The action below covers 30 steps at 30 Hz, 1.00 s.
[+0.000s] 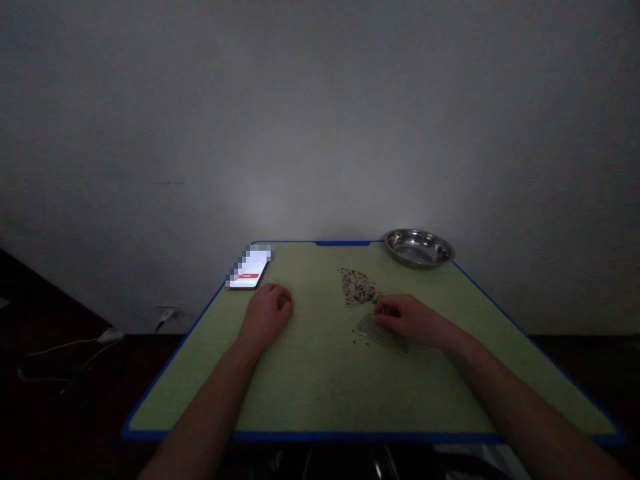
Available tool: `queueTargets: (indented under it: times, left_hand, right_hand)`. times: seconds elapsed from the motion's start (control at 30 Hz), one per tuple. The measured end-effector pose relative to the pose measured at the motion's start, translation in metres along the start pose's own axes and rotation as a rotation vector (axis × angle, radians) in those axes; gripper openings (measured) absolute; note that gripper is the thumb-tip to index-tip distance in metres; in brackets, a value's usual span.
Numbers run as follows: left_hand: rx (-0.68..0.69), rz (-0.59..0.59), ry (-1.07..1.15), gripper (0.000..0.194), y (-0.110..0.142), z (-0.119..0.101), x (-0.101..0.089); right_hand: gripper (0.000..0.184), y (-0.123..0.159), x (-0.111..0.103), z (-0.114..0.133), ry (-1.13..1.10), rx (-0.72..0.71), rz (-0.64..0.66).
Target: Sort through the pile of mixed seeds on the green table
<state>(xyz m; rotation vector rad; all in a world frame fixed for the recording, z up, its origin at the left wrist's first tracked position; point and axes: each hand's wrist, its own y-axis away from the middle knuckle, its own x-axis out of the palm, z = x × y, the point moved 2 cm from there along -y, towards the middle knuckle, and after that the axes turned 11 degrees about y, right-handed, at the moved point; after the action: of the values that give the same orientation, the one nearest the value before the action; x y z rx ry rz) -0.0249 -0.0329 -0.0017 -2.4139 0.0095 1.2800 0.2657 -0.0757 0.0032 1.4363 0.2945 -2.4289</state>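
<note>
My left hand rests on the table, left of its middle, fingers curled in towards the thumb; the inside of the curl is dark, and anything in it is hidden. My right hand is closed in a pinch at the near right edge of a small pile of mixed dark and pale grains. Beneath its thumb and fingertips lies a clear plastic protractor, partly covered by the hand. Whether the fingertips grip the protractor or a grain, I cannot make out. A few loose dark grains lie beside the protractor's left side.
The pale green table has a blue rim and stands against a grey wall. A shiny metal bowl sits at the back right corner. A lit phone lies at the back left. Cables run on the dark floor at left.
</note>
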Motion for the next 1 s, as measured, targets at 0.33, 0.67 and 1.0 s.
queueTargets:
  times: [0.33,0.67,1.0]
  left_hand:
    - [0.009,0.002,0.0,0.018,0.0,0.002,0.001]
    - [-0.01,-0.006,0.003,0.018,0.001,-0.001,0.0]
    - [0.014,0.0,-0.01,0.018,0.0,0.003,0.003]
  right_hand:
    - [0.015,0.0,-0.006,-0.003,0.06,0.018,-0.088]
    - [0.017,-0.008,0.002,0.011,0.095,0.003,-0.042]
    - [0.013,-0.008,0.005,0.043,0.178,-0.155,0.02]
